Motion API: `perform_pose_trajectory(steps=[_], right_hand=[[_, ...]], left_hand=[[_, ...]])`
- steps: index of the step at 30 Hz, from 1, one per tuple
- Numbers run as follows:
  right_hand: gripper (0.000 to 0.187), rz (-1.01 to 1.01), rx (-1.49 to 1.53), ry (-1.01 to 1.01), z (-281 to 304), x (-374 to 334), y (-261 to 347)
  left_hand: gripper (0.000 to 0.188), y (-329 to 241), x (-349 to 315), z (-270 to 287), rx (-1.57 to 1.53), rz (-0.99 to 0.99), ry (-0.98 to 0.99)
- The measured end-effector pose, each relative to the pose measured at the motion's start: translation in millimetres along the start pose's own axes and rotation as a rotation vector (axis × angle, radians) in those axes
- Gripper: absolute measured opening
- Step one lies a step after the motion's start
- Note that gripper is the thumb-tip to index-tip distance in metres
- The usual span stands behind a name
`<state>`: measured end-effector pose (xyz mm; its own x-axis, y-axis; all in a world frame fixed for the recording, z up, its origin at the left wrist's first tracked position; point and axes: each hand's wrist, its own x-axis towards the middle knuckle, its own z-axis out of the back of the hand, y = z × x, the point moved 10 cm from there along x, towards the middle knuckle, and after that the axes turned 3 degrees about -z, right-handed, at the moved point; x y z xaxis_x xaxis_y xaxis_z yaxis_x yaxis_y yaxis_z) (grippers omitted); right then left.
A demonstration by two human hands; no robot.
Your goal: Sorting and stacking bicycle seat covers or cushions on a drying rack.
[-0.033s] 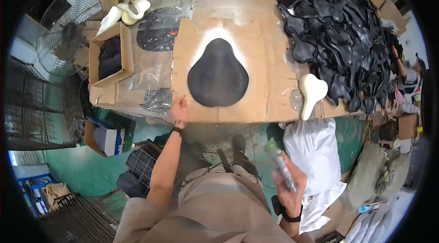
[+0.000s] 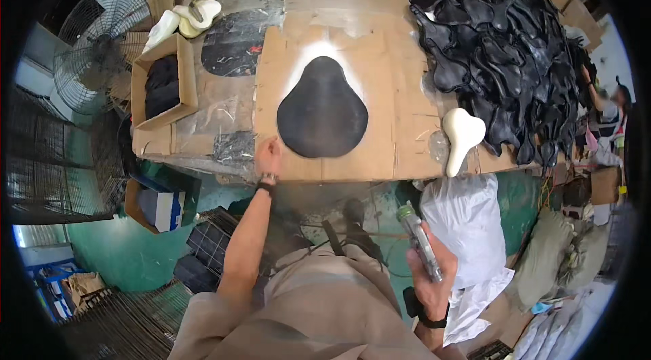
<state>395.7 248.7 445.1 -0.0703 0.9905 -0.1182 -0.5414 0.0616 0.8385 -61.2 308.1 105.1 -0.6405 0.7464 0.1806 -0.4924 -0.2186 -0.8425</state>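
A flat black bicycle saddle cover [image 2: 323,112], wide at the near end, lies on a cardboard sheet [image 2: 390,109] in front of me. White overspray marks the cardboard around its far narrow end. At its near left edge is my left hand [image 2: 269,154], fingers curled in, with nothing visible in them. My right hand [image 2: 432,268] is off the table at the lower right, wrapped round a slim, shiny grey cylinder [image 2: 422,243] with a green end. The cylinder tilts up toward the left. A cream saddle-shaped foam pad [image 2: 462,137] rests near the table's front edge.
A heap of black saddle covers [image 2: 502,55] fills the table's right side. On the left stand an open carton [image 2: 186,82] with black pieces, cream pads [image 2: 199,15] and a wire-caged fan [image 2: 102,48]. A white sack [image 2: 464,224] sits below the table. Another person [image 2: 610,109] is at far right.
My left hand has shifted slightly toward the saddle cover, and its fingers look more curled. My right hand and the cylinder have moved a little to the right.
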Motion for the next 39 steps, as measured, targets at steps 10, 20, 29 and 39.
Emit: perform_pose_trajectory(steps=[10,20,29,39], right_hand=[[0.054,-0.021,-0.083,0.087,33.9,-16.6,-18.4],[0.045,-0.043,0.014,0.035,25.7,-1.1,-36.8],[0.044,0.032,-0.023,0.186,-4.3,18.4,-15.4],[0.009,0.019,-0.017,0.486,-67.5,-10.4,18.5]], left_hand=[[0.035,-24.4,22.7,-62.5,0.448,0.051,0.127],[0.009,3.8,36.5,-144.3,-1.433,0.975,0.251],[0.039,-220.1,130.2,-31.6,-1.742,0.549,-0.09],[0.012,-191.0,-42.5,183.3,-1.808,0.619,-0.582]])
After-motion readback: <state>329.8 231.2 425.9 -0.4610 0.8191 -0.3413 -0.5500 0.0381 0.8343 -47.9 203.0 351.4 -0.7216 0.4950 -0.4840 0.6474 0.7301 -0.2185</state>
